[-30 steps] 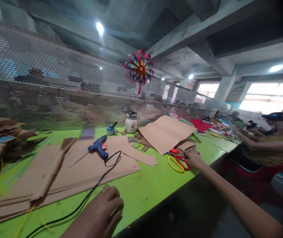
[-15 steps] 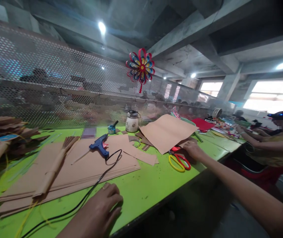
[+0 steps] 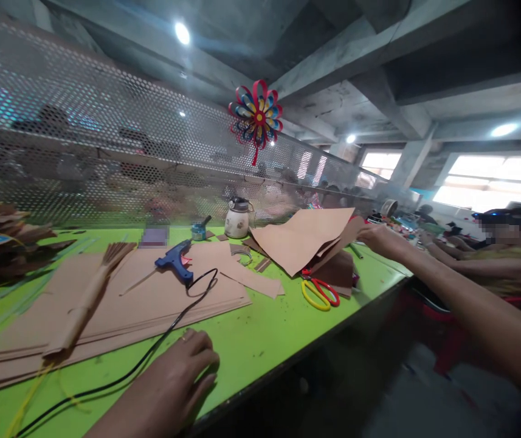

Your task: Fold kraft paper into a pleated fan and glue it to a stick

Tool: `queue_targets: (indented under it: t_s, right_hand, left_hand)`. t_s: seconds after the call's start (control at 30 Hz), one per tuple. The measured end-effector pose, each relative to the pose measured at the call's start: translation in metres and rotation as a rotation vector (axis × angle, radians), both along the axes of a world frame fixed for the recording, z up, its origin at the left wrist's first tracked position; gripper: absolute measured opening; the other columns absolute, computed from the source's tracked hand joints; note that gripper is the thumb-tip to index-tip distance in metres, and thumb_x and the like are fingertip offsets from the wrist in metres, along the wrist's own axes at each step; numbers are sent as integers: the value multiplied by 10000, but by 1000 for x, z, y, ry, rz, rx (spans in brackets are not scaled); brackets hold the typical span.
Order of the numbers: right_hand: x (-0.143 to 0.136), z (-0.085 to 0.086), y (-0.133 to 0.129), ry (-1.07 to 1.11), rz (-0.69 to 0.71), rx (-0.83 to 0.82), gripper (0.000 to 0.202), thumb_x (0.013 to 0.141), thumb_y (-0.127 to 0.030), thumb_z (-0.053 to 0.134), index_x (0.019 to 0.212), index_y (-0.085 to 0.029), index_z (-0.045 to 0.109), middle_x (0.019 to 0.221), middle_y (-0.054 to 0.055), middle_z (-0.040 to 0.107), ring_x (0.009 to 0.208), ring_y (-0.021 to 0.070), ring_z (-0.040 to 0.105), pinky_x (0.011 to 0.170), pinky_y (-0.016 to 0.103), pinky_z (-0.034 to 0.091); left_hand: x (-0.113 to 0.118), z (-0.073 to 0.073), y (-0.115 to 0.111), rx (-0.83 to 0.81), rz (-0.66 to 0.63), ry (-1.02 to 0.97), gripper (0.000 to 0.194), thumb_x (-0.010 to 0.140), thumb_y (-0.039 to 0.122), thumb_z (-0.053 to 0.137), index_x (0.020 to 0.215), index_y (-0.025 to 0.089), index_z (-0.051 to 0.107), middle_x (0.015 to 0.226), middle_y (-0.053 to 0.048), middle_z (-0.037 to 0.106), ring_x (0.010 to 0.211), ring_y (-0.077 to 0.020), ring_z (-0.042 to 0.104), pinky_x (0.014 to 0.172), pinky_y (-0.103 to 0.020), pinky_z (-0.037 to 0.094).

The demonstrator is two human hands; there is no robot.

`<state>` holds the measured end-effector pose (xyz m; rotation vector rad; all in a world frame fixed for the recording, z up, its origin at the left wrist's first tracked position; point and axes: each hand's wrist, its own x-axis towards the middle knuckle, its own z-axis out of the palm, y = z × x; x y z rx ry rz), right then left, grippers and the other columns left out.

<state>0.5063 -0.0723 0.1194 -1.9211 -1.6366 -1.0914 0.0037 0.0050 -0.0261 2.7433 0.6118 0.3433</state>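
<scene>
My right hand [image 3: 381, 240] pinches the right edge of brown kraft paper [image 3: 303, 234], which is raised and bent at that side; more brown pieces show beneath it. Scissors [image 3: 320, 293] with one yellow and one red handle lie just below the paper, their blades hidden. Resting on the table near its front edge, my left hand [image 3: 189, 371] holds nothing, its fingers loosely bent and apart from the thumb. Beyond it, a blue glue gun [image 3: 175, 261] with a black cord lies on a stack of brown sheets [image 3: 137, 304].
On the green table [image 3: 260, 340], a rolled, fringed paper bundle [image 3: 84, 304] lies left. Behind are a patterned jug [image 3: 237, 218] and a small blue jar [image 3: 199, 231]. A pinwheel ornament [image 3: 259, 118] hangs by the mesh partition. Another person [image 3: 506, 255] sits at right.
My right hand has moved up and right from beside the scissors, lifting the paper's right edge and exposing brown pieces below. My left hand stays on the table. The view has shifted slightly.
</scene>
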Motion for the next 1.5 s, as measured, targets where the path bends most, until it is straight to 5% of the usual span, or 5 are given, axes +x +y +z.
queue_targets:
  t_s: [0.17,0.47,0.77,0.97,1.5]
  right_hand:
    - [6,13,-58,-82,23,-176,172,794,-127,564,711,-149,713,803,91,710,770,157,644,719,239,456]
    - [-70,14,-139,-304,-14,396,105,809,-208,601,860,-151,673,875,95,702,867,193,646,832,289,492]
    - [-190,21,-128,-78,121,692,112,822,-210,619,871,-166,710,846,78,724,806,199,681,785,354,529]
    - [-208,-31,-88,266,426,745,114,772,-137,651,869,-170,700,887,79,703,835,215,668,831,405,528]
    - [-201,-193,-44,645,663,69,179,833,-134,517,924,-212,650,1014,77,665,982,210,623,898,427,498]
  left_hand:
    - [-1,-10,4,3,-19,-42,239,899,268,396,884,211,627,950,-68,563,869,-189,535,772,-297,414]
    - [-1,-3,6,-105,-12,-118,295,890,384,423,886,210,662,944,-71,599,843,-182,568,790,-284,456]
    - [3,3,14,-1051,216,-497,556,779,600,547,1113,158,596,1015,-143,660,966,-274,632,795,-397,527]
    - [6,11,6,-1398,257,-700,565,758,580,597,1109,140,546,967,-138,646,832,-235,661,724,-397,547]
    - [-66,9,34,-836,678,-945,356,539,294,796,824,137,650,728,-23,661,639,-140,584,594,-240,436]
